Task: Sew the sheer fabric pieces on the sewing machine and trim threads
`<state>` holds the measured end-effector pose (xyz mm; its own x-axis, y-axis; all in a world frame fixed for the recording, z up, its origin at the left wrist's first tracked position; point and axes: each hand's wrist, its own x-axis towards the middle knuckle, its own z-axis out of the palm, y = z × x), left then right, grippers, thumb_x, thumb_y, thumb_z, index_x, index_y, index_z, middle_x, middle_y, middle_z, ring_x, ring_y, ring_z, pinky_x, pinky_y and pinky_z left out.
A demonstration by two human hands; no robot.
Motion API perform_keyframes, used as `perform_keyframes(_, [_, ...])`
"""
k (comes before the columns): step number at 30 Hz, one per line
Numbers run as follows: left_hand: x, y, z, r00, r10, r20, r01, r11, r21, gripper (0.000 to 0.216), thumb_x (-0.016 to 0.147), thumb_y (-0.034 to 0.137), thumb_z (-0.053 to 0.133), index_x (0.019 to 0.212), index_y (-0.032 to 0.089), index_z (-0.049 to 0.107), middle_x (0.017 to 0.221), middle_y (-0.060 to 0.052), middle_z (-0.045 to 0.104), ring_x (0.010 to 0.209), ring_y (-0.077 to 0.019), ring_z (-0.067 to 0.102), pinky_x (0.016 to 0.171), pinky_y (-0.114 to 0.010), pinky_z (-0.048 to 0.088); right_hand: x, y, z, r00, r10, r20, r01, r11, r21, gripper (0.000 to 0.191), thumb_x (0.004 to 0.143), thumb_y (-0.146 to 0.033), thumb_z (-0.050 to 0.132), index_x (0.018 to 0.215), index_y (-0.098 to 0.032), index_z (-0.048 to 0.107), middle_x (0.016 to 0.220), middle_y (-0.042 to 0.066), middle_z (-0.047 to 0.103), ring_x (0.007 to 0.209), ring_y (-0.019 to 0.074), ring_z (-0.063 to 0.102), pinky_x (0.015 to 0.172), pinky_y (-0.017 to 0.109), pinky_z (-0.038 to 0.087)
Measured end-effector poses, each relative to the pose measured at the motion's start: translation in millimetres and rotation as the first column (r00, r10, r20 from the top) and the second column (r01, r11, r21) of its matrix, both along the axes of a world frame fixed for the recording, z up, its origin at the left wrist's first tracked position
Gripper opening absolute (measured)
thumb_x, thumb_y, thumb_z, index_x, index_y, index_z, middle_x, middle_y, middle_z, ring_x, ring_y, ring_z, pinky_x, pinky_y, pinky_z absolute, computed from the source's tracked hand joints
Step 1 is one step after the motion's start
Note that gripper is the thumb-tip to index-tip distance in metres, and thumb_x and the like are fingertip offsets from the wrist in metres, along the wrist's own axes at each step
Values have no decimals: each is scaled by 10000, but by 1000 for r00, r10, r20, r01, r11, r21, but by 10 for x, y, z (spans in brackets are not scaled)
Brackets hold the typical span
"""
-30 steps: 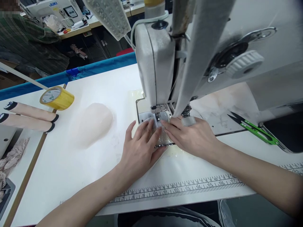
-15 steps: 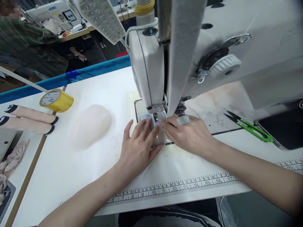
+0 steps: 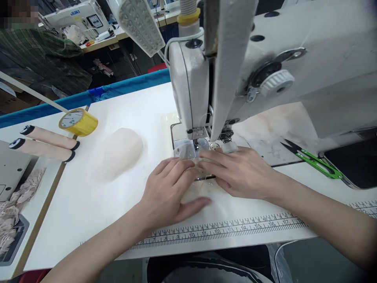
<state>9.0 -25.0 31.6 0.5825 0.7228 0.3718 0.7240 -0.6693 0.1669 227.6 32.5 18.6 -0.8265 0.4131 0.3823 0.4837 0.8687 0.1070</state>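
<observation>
Both hands meet at the needle area of a white sewing machine, over a thin see-through fabric by the presser foot. My left hand lies to the left with fingers together and tips bent on the fabric; its thumb sticks out apart to the right. From the right, my right hand reaches in, fingers drawn together on the fabric's edge, thumb tucked partly under them. The two hands' fingertips nearly touch. Much of the fabric is hidden beneath them or blends with the table.
A pale sheer cup-shaped piece lies on the white table. Left of it are yellow tape and two beige rollers. Green thread snips and a phone lie right. A person sits behind.
My left hand's fingers, spread beside the presser foot before, have drawn together and back toward me, with the thumb swung out. My right hand has shifted slightly back. The camera view has moved a little.
</observation>
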Motion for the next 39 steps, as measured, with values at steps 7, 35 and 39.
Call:
perform_keyframes(7, [6, -98, -55, 959, 50, -279, -81, 991, -103, 191, 808, 27, 458, 886, 168, 563, 869, -71, 627, 785, -226, 566, 680, -359, 493, -4, 32, -106, 982, 10, -190, -21, 998, -54, 220, 912, -73, 499, 892, -185, 687, 899, -16, 743, 670, 100, 615, 537, 258, 348])
perform_keyframes(35, [-123, 610, 102, 992, 102, 77, -31, 776, -630, 413, 936, 444, 528, 633, 176, 613, 498, 40, 441, 458, -83, 372, 467, -241, 278, -50, 125, -247, 851, -216, -479, 92, 959, -268, 172, 938, -239, 596, 917, -224, 765, 731, -46, 732, 572, 79, 615, 454, 230, 311])
perform_keyframes(39, [-155, 564, 84, 999, -10, 34, 27, 848, -530, 378, 970, 412, 484, 742, 191, 689, 578, 28, 508, 502, -86, 430, 489, -236, 306, -36, 89, -220, 884, -192, -427, 70, 956, -286, 193, 955, -255, 566, 932, -249, 758, 723, -61, 728, 556, 75, 608, 475, 231, 349])
